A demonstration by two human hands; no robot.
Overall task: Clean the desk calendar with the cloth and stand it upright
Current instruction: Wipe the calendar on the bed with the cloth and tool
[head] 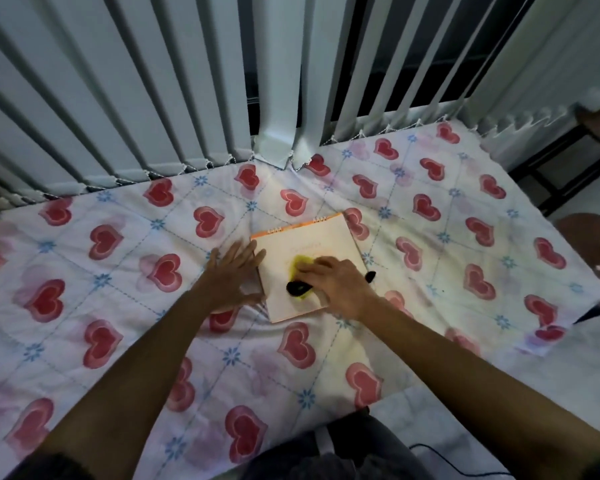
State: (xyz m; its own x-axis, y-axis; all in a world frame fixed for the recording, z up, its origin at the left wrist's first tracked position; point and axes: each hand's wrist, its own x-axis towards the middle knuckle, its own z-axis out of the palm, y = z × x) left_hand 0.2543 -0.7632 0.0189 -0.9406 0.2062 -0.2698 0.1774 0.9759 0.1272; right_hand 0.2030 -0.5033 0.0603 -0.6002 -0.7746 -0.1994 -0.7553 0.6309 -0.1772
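The desk calendar, pale with an orange spiral-bound top edge, lies flat on the heart-patterned sheet near the middle of the view. My right hand presses a yellow and black cloth onto the calendar's lower middle. The cloth is mostly hidden under the fingers. My left hand lies flat with fingers spread on the sheet at the calendar's left edge, its fingertips touching that edge.
White vertical blinds hang along the far side of the bed, their lower ends resting on the sheet. A dark frame and a brown round seat stand beyond the bed's right edge. A black cable runs near my lap.
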